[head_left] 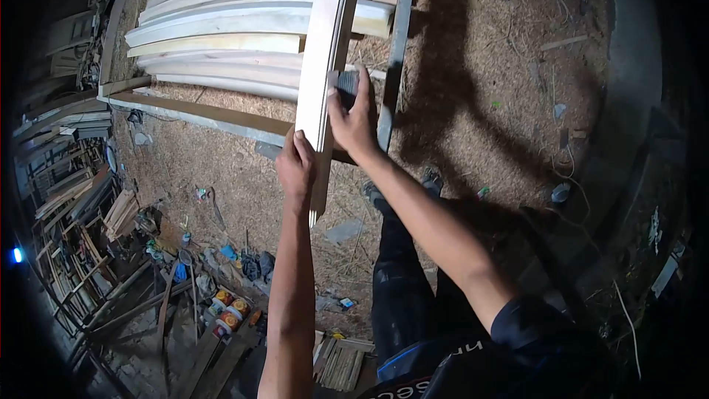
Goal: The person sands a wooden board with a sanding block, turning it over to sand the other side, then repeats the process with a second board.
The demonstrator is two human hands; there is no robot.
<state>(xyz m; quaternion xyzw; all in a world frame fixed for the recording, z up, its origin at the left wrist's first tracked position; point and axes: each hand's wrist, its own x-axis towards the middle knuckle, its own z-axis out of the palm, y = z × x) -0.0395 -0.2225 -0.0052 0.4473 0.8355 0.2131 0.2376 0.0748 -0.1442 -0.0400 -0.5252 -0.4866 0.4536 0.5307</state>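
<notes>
Left grip (297,165) clasps the near end of a long, pale, grooved wooden plank (316,66) crossing a grey, straight-barred frame (214,119) | right grip (354,124) half-closed round a dark, ridged, rectangular block (348,84) at the plank's edge | block flat, pressure even looks wisest!

Boards (229,18) blocking left of plank (316,52), free floor (509,66) right of frame (400,29)

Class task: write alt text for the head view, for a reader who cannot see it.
A person's left hand grips a long, pale board while the right hand holds a dark block at its side. Beyond, more pale boards lie side by side; littered ground surrounds the work.
</notes>
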